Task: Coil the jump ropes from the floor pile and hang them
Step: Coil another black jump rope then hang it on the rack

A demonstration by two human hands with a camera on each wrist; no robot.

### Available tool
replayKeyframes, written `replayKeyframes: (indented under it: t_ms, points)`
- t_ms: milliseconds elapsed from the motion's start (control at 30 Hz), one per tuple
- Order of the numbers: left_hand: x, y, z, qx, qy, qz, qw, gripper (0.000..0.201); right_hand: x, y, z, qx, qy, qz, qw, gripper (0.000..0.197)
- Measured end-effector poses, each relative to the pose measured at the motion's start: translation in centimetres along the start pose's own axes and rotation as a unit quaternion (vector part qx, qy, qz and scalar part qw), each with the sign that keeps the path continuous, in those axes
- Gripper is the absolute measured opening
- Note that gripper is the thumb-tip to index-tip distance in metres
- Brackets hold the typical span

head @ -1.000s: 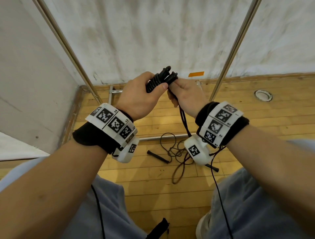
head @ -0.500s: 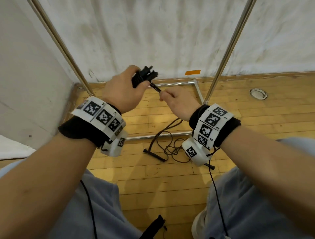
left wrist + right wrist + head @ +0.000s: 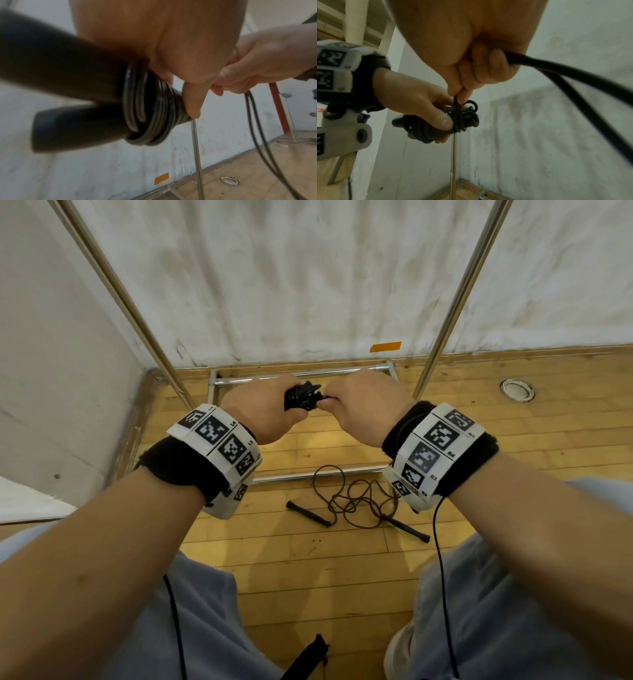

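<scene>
Left grip: my left hand (image 3: 263,412) is clenched round the bundled black jump rope (image 3: 303,398), thumb pressed on the outer turns; in the left wrist view the two handles (image 3: 68,105) jut out of my fist side by side, with the cord wound in tight rings (image 3: 147,108) round them.
Right grip: my right hand (image 3: 363,409) is just beside the left one, knuckles almost touching, pinching a strand of the same cord between thumb and forefinger (image 3: 458,93) right at the bundle; my curled fingers also hold a doubled run of cord (image 3: 573,83) that leaves my fist and trails away.
Bundle position: held up in the air between both hands, over the far part of the wooden floor (image 3: 308,559), in front of the low bar of the metal rack (image 3: 298,376).
Loose cord: in the left wrist view two strands (image 3: 257,121) hang down from my right hand toward the floor.
Second rope: a brown jump rope (image 3: 356,501) lies in a loose tangle on the floor, near side of the rack's base rail, with its two dark handles (image 3: 308,513) spread left and right.
Rack uprights: two slanted metal poles (image 3: 455,299) rise on either side of my hands, against the white wall (image 3: 308,285).
Other marks: an orange tape strip (image 3: 385,347) at the foot of the wall, a round floor fitting (image 3: 517,389) to the far right.
</scene>
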State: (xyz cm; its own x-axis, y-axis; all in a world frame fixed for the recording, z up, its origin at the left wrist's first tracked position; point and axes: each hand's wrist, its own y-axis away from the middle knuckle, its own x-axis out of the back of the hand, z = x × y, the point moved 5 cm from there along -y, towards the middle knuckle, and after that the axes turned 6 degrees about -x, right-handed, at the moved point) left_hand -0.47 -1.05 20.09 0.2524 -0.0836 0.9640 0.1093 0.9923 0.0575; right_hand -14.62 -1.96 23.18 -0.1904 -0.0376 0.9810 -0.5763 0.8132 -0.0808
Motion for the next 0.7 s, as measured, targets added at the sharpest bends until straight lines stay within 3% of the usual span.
replayKeyframes:
  t_ms: [233,400,467,567,700]
  points:
    - [0.2,0.8,1.9,-0.034,0.003,-0.026,0.999,0.016,0.3,0.1,0.3,0.023,-0.047,0.040,0.998,0.030]
    - [0.9,1.3,2.4,-0.072,-0.012,-0.025,0.997,0.031,0.3,0.2,0.7,-0.024,-0.128,0.051,0.990,0.023]
    - [1.4,1.4,2.6,-0.070,-0.003,0.000,0.998,0.041,0.7,0.1,1.0,-0.049,-0.193,0.070,0.978,0.022]
    - [1.4,1.5,2.9,-0.076,0.014,0.033,0.996,0.038,0.9,-0.4,1.9,-0.090,-0.287,0.077,0.951,0.022]
    - [1.4,1.7,3.3,-0.088,0.059,0.051,0.993,0.030,0.4,-1.4,3.3,-0.128,-0.437,0.049,0.889,0.018]
